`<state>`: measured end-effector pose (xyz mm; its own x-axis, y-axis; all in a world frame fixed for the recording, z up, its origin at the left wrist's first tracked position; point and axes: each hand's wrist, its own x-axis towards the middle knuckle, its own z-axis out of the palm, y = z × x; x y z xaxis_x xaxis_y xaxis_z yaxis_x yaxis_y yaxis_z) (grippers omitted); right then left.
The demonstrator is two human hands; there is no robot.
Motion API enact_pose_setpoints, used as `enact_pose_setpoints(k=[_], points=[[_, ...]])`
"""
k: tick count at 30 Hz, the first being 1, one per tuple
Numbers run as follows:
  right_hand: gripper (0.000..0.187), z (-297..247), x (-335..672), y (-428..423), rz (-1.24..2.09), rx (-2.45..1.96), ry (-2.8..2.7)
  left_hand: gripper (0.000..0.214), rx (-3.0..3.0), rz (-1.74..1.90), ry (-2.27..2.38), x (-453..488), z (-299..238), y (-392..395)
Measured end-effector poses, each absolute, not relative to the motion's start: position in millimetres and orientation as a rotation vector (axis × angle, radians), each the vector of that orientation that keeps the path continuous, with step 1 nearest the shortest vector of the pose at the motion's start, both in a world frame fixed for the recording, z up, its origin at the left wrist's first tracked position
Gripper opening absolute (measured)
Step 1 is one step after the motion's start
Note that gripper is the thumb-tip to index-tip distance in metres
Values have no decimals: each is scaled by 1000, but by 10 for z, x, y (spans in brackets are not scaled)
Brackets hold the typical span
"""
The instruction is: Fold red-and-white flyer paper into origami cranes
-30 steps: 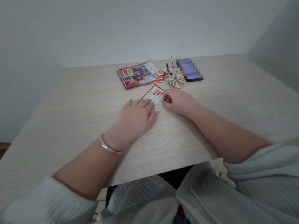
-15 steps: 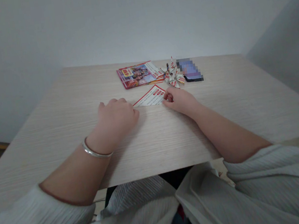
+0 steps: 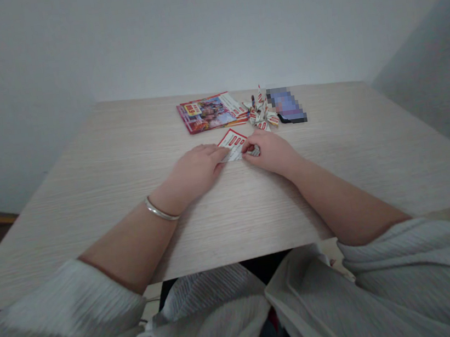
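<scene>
A folded sheet of white paper with red print lies flat on the light wooden table. My left hand, with a silver bangle on the wrist, rests on the sheet's left part, fingers pressed together on the paper. My right hand pinches the sheet's right corner, fingers curled. Most of the sheet is hidden under the two hands.
Farther back lie a colourful flyer, a small folded paper figure and a dark phone. The table's near edge runs just above my lap. Grey walls stand behind and to the right.
My left hand slid left along the paper with fingers curled, then came back right onto the sheet. My right hand has stayed at the right corner.
</scene>
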<state>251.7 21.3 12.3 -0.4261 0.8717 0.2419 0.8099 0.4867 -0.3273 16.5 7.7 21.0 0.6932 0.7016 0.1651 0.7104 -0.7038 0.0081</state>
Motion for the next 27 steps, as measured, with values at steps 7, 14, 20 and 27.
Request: enact_pose_setpoints(k=[7,14,20,27], points=[[15,188,2480,150,78,-1252,-2530,28,-2717,-131,-1220,254,265,36],[16,244,2421,69,-25,-1358,-2418,29,-2566,-73,-1274,269,340,9],[17,265,2327,-6,-70,-1301,-2338,28,-2587,-412,-1228,307,326,-72],[17,322,2229,-104,-58,-1310,-2317,29,-2573,-528,-1257,341,369,-137]])
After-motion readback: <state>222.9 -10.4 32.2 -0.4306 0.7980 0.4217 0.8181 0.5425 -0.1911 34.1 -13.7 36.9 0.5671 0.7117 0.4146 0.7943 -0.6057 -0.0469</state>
